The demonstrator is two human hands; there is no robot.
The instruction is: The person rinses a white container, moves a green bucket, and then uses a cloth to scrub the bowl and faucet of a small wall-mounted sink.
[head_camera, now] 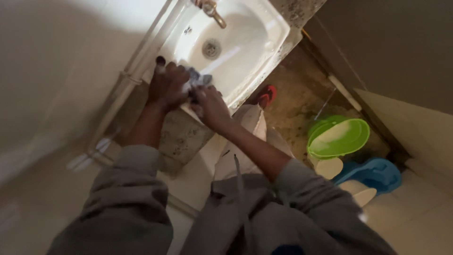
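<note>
Both my hands meet at the near rim of a white washbasin point(264, 42). My left hand point(165, 87) and my right hand point(210, 106) are closed together on a small crumpled grey cloth point(198, 79) held between them over the basin's edge. A metal tap point(212, 10) juts over the bowl, and the drain point(211, 48) sits in its middle. Grey sleeves are pushed up both forearms.
A green plastic basin point(339, 137) and a blue plastic tub point(375, 174) stand on the stained floor to the right. My red sandal point(268, 94) shows under the washbasin. Pipes point(137, 61) run along the tiled wall on the left.
</note>
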